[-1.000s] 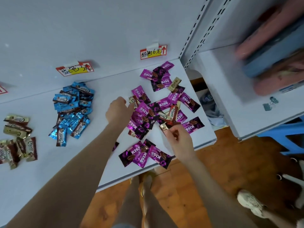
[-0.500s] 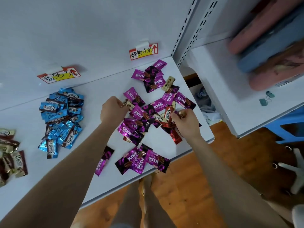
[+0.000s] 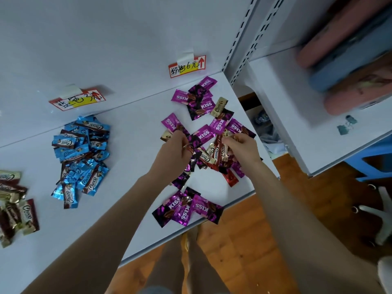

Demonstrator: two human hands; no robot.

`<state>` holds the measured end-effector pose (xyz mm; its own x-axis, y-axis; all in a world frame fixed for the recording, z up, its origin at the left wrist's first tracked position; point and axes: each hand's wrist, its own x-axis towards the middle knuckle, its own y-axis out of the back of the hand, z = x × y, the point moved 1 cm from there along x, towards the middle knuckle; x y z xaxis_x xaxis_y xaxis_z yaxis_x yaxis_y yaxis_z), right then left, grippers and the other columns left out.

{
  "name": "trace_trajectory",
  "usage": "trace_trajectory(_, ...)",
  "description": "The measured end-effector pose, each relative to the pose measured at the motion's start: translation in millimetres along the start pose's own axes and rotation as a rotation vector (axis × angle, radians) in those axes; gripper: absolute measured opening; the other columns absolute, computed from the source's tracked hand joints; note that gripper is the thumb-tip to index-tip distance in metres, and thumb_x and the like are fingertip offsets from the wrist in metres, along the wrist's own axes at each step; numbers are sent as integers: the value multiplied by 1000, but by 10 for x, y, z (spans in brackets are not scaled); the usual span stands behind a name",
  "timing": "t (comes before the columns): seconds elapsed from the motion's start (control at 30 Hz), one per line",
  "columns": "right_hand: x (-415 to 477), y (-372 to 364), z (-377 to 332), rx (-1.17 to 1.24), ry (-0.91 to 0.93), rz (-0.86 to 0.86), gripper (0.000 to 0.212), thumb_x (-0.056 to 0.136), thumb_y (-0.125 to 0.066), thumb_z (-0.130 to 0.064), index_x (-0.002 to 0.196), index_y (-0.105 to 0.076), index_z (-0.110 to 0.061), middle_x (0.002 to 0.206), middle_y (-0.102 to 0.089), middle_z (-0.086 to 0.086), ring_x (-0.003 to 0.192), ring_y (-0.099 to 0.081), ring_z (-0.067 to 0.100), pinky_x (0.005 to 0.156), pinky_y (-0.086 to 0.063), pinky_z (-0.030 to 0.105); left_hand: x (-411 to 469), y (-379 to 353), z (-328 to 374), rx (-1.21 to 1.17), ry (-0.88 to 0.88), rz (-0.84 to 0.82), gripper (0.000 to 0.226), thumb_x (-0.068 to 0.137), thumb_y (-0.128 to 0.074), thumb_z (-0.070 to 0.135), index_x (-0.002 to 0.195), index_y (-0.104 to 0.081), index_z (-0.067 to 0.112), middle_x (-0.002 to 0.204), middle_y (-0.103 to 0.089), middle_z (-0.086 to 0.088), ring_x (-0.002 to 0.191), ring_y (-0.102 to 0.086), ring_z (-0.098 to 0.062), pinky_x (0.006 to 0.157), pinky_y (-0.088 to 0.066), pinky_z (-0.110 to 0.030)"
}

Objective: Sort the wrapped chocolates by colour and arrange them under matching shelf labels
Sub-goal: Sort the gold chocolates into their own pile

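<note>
Both of your hands have drawn closer together since the earlier frame, the left hand (image 3: pixel 172 149) having slid into the mixed heap (image 3: pixel 203 134). That heap lies on the white shelf (image 3: pixel 131 128) directly in front of the pink price label (image 3: pixel 187 66). Your left fingers are curled down among the wrappers, and the picture does not show whether they hold one. Your right hand (image 3: pixel 241 147), in front and slightly right of that label, pinches a small gold-toned wrapper (image 3: pixel 227 134) between thumb and fingertips.

You look well past halfway. The blue Choco pile (image 3: pixel 81 153) sits well left of the pink label under the blue price label (image 3: pixel 78 99), and the gold and brown Choco pile (image 3: pixel 14 206) lies further left still.

Strays remain among the pink KISS chocolates (image 3: pixel 199 102): the red Choco wrappers (image 3: pixel 230 178) and a gold Choco bar (image 3: pixel 219 107) close in front of the label. Three KISS pieces (image 3: pixel 186 209) lie far in front of it, by the shelf's front edge, and probably need gathering in.

You have no bins or trays, so the shelf board carries every pile. The neighbouring shelf, right of the label, holds blurred pink and blue cases (image 3: pixel 339 60) and teal clips (image 3: pixel 346 124).
</note>
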<state>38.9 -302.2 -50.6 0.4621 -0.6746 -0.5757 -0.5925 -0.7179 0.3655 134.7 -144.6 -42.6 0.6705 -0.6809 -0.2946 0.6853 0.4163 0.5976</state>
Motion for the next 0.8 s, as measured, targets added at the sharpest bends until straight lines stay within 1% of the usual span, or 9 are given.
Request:
trace_trajectory(0.07, -70, 88, 28, 65, -1, 0, 21, 83, -65, -20, 74, -48, -10, 65, -40, 10, 57, -37, 16, 51, -36, 24, 59, -103, 62, 127, -78, -25, 8, 91, -44, 5, 99, -45, 7, 70, -47, -2, 55, -42, -16, 48, -28, -26)
trace_trajectory(0.13, -124, 174, 73, 105, -17, 33, 23, 83, -65, -20, 74, -50, -5, 68, -44, 18, 62, -43, 22, 60, -38, 30, 115, -205, 116, 315, -165, -79, 21, 92, -48, 13, 112, -50, 5, 89, -56, -8, 69, -54, -22, 56, -35, -27)
trace_trajectory(0.2, -150, 253, 118, 122, -34, 79, 26, 85, -62, -19, 84, -55, 6, 68, -48, 26, 60, -50, 23, 58, -40, 27, 169, -311, 153, 537, -228, -187, 33, 94, -51, 22, 123, -49, 9, 109, -55, -10, 88, -59, -25, 65, -44, -30)
trace_trajectory(0.3, -170, 333, 163, 53, -16, 96, 18, 90, -54, -20, 82, -54, -4, 62, -58, 4, 41, -54, 4, 37, -36, 12, 211, -411, 176, 699, -233, -258, 32, 93, -55, 22, 123, -52, 11, 114, -52, -9, 92, -61, -24, 69, -46, -29)
trace_trajectory(0.4, -156, 344, 183, 33, 3, 86, 16, 93, -47, -16, 84, -50, -4, 66, -59, 7, 48, -56, 10, 47, -44, 20, 201, -421, 184, 730, -225, -247, 28, 91, -60, 16, 119, -56, 12, 113, -52, -8, 86, -63, -23, 73, -52, -30)
trace_trajectory(0.47, -125, 321, 173, 3, 23, 79, 16, 92, -44, -13, 80, -49, -4, 60, -54, 9, 49, -50, 18, 57, -47, 33, 172, -414, 172, 721, -225, -273, 32, 89, -63, 22, 118, -56, 10, 115, -51, -9, 86, -63, -23, 78, -54, -33)
trace_trajectory(0.5, -97, 307, 157, -42, 48, 78, 20, 92, -46, -14, 74, -46, -6, 57, -50, 7, 48, -47, 17, 56, -45, 34, 159, -403, 170, 701, -218, -283, 33, 88, -64, 26, 116, -56, 9, 115, -50, -9, 87, -62, -22, 79, -54, -33)
trace_trajectory(0.67, 106, 144, 39, -353, 112, -32, 37, 92, -52, -28, 60, -38, -18, 58, -44, -2, 51, -42, 11, 47, -29, 23, 75, -272, 178, 439, -129, -150, 25, 87, -62, 33, 100, -61, 12, 97, -47, 2, 83, -53, -17, 66, -41, -25)
trace_trajectory(0.8, 266, -35, -57, -544, 124, -60, 37, 88, -57, -41, 69, -51, -10, 63, -50, 0, 58, -49, 15, 54, -36, 24, -39, -136, 186, 153, 10, 78, 18, 85, -66, 32, 87, -63, 15, 81, -49, 6, 68, -45, -5, 57, -32, -13)
